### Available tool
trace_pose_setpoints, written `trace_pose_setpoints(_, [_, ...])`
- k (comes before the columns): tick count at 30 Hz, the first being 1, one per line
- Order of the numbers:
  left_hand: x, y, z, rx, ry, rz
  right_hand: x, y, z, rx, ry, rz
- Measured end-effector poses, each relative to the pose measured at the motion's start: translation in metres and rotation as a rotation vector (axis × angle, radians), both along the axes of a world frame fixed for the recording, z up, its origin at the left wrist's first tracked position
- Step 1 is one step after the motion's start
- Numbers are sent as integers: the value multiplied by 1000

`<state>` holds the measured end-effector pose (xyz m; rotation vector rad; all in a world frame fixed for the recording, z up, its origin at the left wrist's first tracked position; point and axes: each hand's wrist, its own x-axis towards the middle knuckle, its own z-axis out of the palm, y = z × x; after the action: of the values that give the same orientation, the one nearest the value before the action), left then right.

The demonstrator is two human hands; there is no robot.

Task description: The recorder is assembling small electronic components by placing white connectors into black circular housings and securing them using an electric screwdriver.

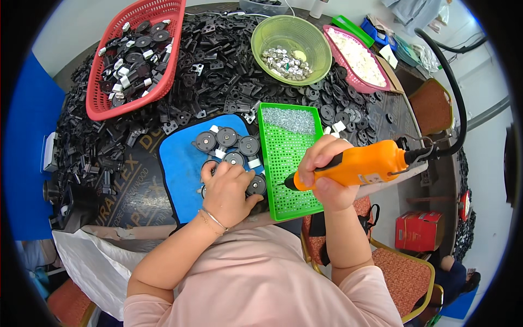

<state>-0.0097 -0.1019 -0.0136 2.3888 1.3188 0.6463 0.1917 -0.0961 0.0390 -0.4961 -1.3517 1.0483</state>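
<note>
My right hand [332, 174] is wrapped round an orange electric screwdriver [370, 162], held level with its dark tip pointing left. That tip is over a green perforated tray [291, 201], whose far end holds many small silver screws [289, 120]. My left hand [229, 193] curls over a group of round black wheel parts [226, 137] with white tabs on a blue mat [180, 180]. Its thumb and fingers grip around a black wheel part [256, 185] near the tray; the hand hides some of the parts.
Black plastic pieces [212, 60] are heaped across the far table. A red basket [95, 103] holds wheel parts, a yellow-green basket [291, 27] small metal discs, and a pink basket [381, 84] white pieces. The screwdriver's black cable [455, 82] arcs up at right. Chairs [403, 275] stand below.
</note>
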Motion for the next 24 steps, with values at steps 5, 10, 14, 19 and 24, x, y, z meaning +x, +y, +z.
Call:
trace_pose_setpoints(5, [1, 0, -1, 2, -7, 0, 2, 3, -5, 16, -35, -13])
trace_pose_setpoints(10, [1, -1, 0, -2, -8, -3, 0, 1, -5, -6, -13, -16])
trace_pose_setpoints(14, [1, -2, -1, 9, -2, -2, -1, 1, -4, 19, -53, -18])
trace_pose_setpoints(19, [1, -4, -2, 12, 2, 0, -1, -1, -4, 27, -72, -22])
trace_pose_setpoints(24, [1, -4, -3, 25, -5, 4, -3, -1, -4, -27, -20, 8])
